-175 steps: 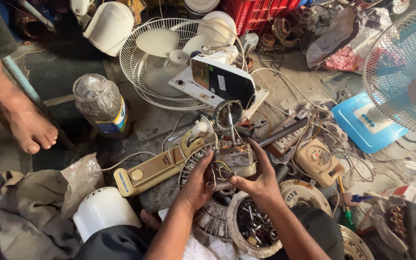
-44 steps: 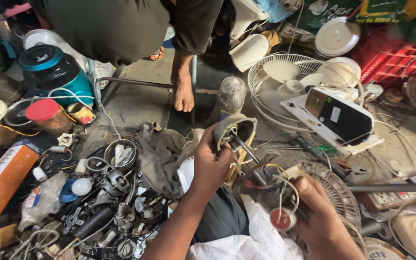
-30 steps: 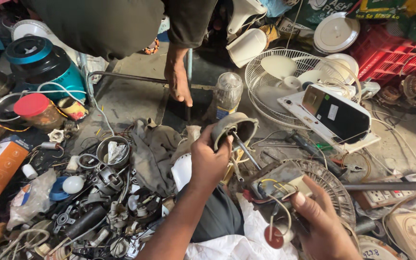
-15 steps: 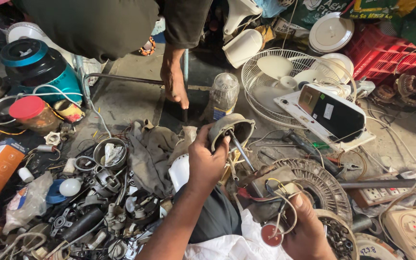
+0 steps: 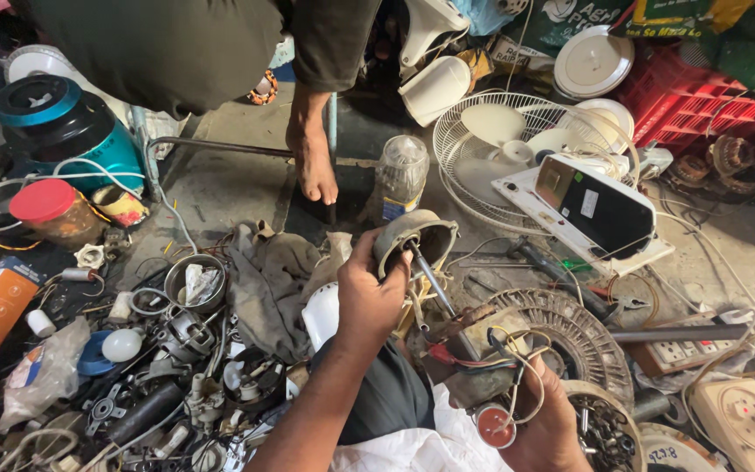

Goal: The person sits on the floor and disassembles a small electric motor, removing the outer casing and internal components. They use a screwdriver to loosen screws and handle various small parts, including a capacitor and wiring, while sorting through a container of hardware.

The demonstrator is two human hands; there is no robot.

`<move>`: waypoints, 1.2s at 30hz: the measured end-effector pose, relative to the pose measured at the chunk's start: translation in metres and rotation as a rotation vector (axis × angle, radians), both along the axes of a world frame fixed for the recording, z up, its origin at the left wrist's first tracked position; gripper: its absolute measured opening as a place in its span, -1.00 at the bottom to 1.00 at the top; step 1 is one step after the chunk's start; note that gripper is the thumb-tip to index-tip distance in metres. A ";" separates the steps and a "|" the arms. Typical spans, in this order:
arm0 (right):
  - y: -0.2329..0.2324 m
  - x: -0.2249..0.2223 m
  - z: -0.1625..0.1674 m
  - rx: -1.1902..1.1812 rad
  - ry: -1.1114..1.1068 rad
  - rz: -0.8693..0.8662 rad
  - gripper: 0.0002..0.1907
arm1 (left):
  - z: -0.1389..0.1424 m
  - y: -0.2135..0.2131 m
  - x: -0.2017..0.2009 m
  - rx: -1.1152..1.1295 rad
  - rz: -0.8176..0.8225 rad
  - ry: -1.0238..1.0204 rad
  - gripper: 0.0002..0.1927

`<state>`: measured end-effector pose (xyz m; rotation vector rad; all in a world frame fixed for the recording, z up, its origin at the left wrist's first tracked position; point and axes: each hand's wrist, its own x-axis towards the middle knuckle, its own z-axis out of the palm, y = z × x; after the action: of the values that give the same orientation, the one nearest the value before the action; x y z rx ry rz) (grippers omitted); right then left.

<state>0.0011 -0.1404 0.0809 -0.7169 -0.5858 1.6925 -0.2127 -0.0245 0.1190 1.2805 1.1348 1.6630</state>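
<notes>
Motor parts fill both hands: the left hand [image 5: 369, 293] is closed around one grey bell-shaped motor cover [image 5: 414, 240], held up above the lap with its hollow side facing away and one metal shaft [image 5: 434, 284] running down from it. The right hand [image 5: 552, 428] grips from below one motor block [image 5: 482, 358] with a tangle of red, yellow and black wires [image 5: 504, 350] and one small red-topped round part [image 5: 493, 426] hanging against the palm; its fingers are mostly hidden under the block, so the exact hold is hard to make out. Just beside the block lies one round ribbed metal disc [image 5: 578, 328], partly covered by the wires. Beyond the cover stand one clear plastic jar [image 5: 402, 175] and one white fan guard [image 5: 517, 144], on whose edge rests one white flat box with one dark phone [image 5: 600, 210] on it. One bare foot [image 5: 315, 162] of another person stands near the jar; that person's upper body is cut off at the top edge. To the left sit one blue-and-black appliance [image 5: 54, 127], one red-lidded jar [image 5: 50, 210], one small metal bowl [image 5: 194, 280] and one white bulb [image 5: 121, 345], amid a heap of small scrap parts too jumbled to count. One grey rag [image 5: 268, 280] lies between the bowl and the left wrist.
</notes>
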 end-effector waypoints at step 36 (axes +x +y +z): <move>0.021 -0.012 0.045 0.055 0.138 -0.049 -0.38 | 0.060 -0.041 -0.019 -0.224 -0.492 0.468 -0.23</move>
<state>-0.0110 -0.1191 0.1260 -0.5657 -0.5114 1.6592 -0.2316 -0.0658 0.1794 1.6810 1.1090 0.8766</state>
